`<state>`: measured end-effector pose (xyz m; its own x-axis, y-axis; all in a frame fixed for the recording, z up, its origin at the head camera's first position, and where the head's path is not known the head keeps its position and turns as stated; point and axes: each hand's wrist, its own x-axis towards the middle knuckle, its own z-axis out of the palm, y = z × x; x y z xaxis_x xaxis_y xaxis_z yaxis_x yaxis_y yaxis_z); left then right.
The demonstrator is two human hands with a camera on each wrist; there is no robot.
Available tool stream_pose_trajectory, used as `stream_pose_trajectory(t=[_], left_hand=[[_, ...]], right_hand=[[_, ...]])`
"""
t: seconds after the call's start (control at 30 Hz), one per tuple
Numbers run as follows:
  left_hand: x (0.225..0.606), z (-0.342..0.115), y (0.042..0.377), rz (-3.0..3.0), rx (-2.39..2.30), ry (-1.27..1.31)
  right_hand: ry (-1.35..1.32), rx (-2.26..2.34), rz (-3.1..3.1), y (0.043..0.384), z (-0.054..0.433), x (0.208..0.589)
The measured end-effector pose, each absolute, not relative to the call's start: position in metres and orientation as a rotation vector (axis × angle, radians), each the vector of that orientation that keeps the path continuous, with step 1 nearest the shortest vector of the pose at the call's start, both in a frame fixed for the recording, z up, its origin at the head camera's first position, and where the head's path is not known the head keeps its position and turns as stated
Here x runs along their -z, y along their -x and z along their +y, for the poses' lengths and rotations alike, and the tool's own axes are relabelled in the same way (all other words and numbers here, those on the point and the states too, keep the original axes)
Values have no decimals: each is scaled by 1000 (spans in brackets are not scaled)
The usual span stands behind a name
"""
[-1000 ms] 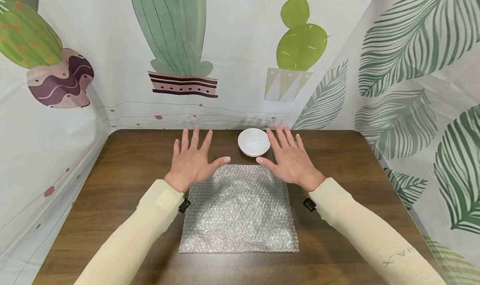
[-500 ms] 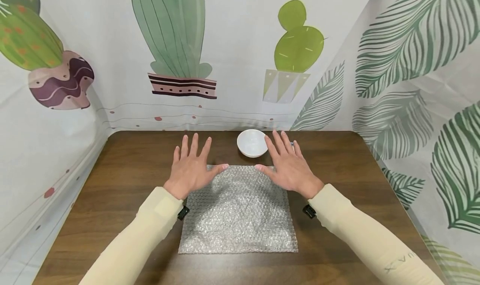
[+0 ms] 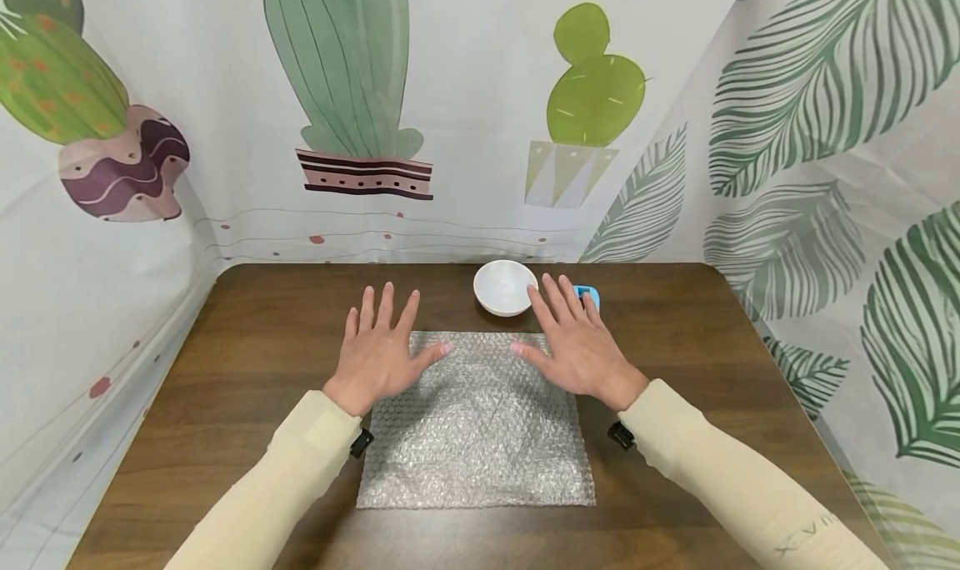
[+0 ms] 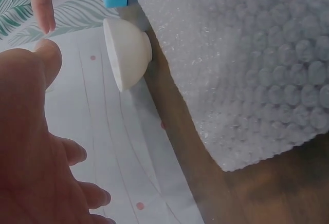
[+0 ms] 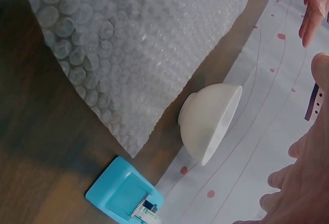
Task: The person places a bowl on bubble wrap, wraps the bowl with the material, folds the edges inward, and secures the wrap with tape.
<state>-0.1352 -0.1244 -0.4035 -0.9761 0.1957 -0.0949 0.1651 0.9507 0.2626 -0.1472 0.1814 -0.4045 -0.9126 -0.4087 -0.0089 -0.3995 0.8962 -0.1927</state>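
A sheet of bubble wrap (image 3: 480, 445) lies flat on the wooden table, with a white bowl (image 3: 501, 287) standing upright just behind its far edge. My left hand (image 3: 372, 360) is spread over the wrap's left side, fingers straight and holding nothing. Over the far right corner is my right hand (image 3: 587, 352), also spread and holding nothing; its index fingertip overlaps the bowl's rim in the head view. A blue tape dispenser (image 5: 115, 188) with a toothed cutter sits right of the bowl. In the head view, the right fingers partly hide it.
The brown table (image 3: 247, 370) ends at a white cloth backdrop (image 3: 480, 95) printed with cacti and leaves. A small black device (image 3: 362, 443) is strapped at the left wrist, and another black device (image 3: 621, 435) at the right.
Both hands have drawn back slightly toward the body, still spread. More of the blue tape dispenser shows behind the right fingers. Wrap and bowl stay put.
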Motion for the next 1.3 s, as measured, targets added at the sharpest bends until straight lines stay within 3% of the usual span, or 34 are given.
stream_pose_trajectory(t=[1.3], left_hand=[[448, -135, 113, 2960, -435, -294]], right_hand=[[669, 302, 3003, 131, 181, 419]])
